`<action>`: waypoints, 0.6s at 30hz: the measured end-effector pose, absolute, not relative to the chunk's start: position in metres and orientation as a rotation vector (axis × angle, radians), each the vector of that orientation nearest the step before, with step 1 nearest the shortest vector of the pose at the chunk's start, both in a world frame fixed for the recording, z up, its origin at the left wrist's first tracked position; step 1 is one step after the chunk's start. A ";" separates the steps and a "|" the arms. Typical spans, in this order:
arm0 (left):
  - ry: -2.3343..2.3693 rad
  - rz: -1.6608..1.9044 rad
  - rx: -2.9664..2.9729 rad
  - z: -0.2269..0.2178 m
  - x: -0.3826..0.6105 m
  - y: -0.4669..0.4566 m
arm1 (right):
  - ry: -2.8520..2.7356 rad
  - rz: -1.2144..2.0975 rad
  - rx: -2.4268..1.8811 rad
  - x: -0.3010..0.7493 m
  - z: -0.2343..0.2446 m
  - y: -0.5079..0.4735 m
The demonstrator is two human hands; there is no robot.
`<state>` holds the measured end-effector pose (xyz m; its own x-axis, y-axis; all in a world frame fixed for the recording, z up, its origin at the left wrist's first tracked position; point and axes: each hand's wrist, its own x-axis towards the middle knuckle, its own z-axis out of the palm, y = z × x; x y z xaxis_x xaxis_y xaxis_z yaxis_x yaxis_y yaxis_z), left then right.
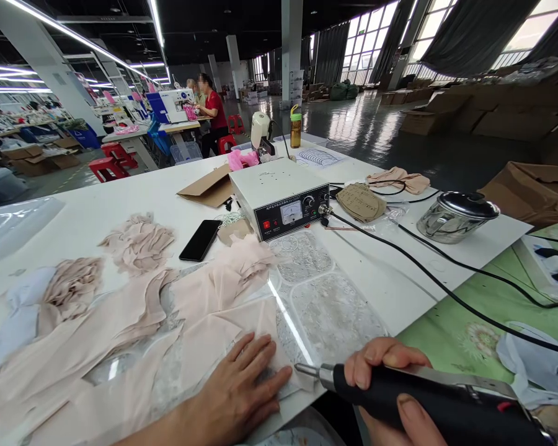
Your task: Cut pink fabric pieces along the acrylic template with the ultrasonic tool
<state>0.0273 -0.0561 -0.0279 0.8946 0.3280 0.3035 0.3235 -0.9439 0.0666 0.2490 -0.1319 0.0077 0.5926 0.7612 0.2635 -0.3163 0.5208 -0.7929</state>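
My left hand [242, 387] lies flat, fingers spread, on a piece of pale pink fabric [199, 337] at the near edge of the white table [121, 204]. My right hand [390, 396] is wrapped round the black handle of a handheld welding tool [428, 402]. Its metal tip [307, 369] touches the fabric's edge just right of my left fingers. A black cable [446, 291] runs from the tool side toward the white control box [281, 198] with a dial and knobs.
Several piles of pink fabric pieces [137, 241] lie at left, a black phone [199, 240] beside them. A steel pot [456, 215], cardboard [209, 186] and a bottle [296, 127] stand farther back. A person in red [214, 111] sits at a distant sewing machine.
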 end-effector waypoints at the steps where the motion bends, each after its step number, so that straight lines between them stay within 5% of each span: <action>1: 0.513 0.496 3.034 -0.028 0.028 -0.056 | -0.649 0.715 -0.758 0.248 0.006 -0.128; 18: 0.355 0.271 2.999 -0.011 0.028 -0.045 | -0.862 0.604 -0.693 0.231 -0.019 -0.063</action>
